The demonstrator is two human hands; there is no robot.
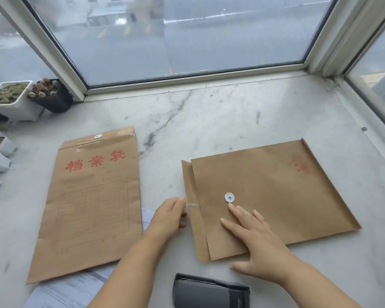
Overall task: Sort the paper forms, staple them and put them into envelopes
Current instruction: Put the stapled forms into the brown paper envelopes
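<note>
A brown envelope (276, 192) lies sideways on the marble sill at the right, flap folded over, with a metal button (229, 197) near its left end. My right hand (256, 236) lies flat on it, fingers straight, just below the button. My left hand (170, 215) pinches the thin white closing string (192, 204) at the envelope's left edge. A second brown envelope (91, 201) with red characters lies upright at the left. Printed paper forms (71, 287) poke out from under it. A dark grey stapler (209, 291) sits at the near edge.
Several small plant pots (16, 101) stand along the left side of the sill (209, 121). Window frames (187, 82) close off the back and both sides.
</note>
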